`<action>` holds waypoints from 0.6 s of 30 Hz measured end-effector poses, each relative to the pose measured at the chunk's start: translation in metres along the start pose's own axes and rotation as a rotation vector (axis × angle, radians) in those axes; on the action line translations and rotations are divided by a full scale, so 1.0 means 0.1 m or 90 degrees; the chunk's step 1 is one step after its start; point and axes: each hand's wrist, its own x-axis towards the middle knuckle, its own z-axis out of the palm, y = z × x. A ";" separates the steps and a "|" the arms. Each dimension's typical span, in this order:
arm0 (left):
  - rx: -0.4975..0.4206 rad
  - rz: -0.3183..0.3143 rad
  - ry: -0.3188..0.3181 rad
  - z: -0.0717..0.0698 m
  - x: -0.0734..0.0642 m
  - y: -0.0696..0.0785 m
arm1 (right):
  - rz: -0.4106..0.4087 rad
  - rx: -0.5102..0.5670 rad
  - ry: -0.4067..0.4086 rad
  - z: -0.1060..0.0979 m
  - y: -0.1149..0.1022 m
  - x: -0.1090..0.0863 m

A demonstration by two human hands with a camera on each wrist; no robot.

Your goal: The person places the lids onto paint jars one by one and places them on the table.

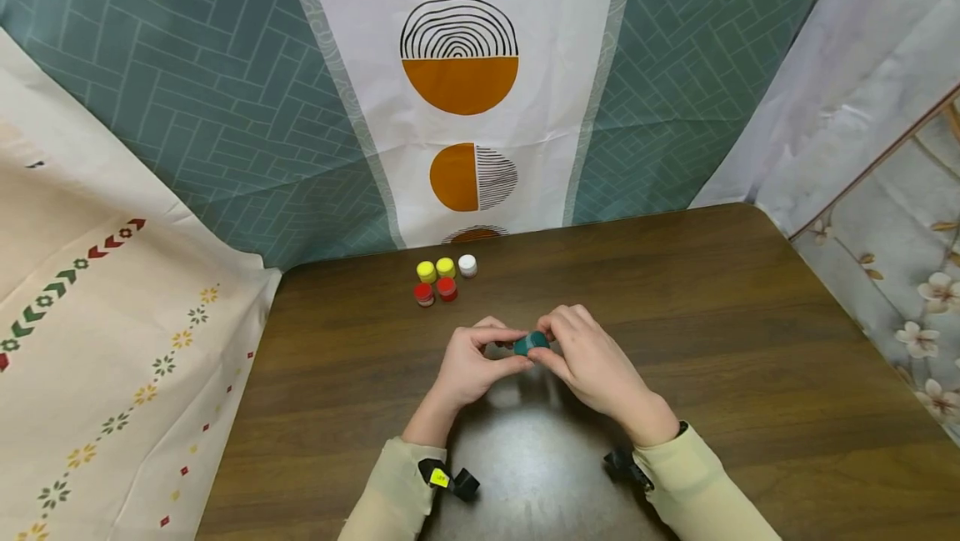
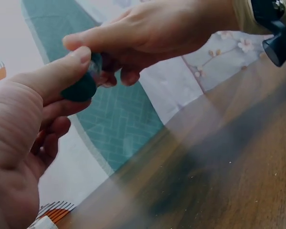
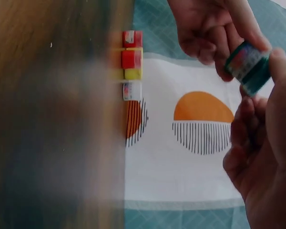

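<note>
A small teal paint pot [image 1: 532,343] with a printed label is held above the table between both hands. My left hand [image 1: 468,364] pinches one end between thumb and fingers. From the other side, my right hand [image 1: 600,364] pinches the opposite end, thumb nearest me. The right wrist view shows the labelled side of the paint pot [image 3: 248,67] tilted, the fingers of both hands covering its ends. In the left wrist view, the left thumb hides part of it.
Toward the back of the wooden table [image 1: 337,391] stand two yellow-lidded pots [image 1: 426,272], a white-lidded pot [image 1: 468,266] and two red-lidded pots [image 1: 447,288], close together. Patterned cloth [image 1: 300,149] hangs behind the table and at its sides.
</note>
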 end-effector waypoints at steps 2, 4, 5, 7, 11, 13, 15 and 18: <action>0.029 0.024 0.021 0.02 0.00 0.01 | 0.013 -0.021 0.001 0.03 -0.03 0.01; 0.054 0.047 0.040 0.04 0.00 0.02 | 0.020 -0.039 0.007 0.04 -0.04 0.02; 0.063 0.057 0.048 0.05 0.00 0.02 | 0.022 -0.048 0.008 0.04 -0.05 0.02; 0.079 0.070 0.058 0.06 0.01 0.02 | 0.026 -0.060 0.009 0.04 -0.06 0.03; 0.121 0.054 0.052 0.06 0.01 0.02 | 0.038 -0.071 0.008 0.02 -0.06 0.03; 0.162 0.033 0.035 0.05 0.02 0.02 | 0.045 -0.072 0.004 0.01 -0.07 0.04; 0.205 0.013 0.012 0.04 0.02 0.02 | 0.050 -0.074 0.001 0.01 -0.07 0.04; 0.262 -0.007 -0.002 0.01 0.04 0.00 | 0.067 -0.060 0.009 -0.01 -0.06 0.05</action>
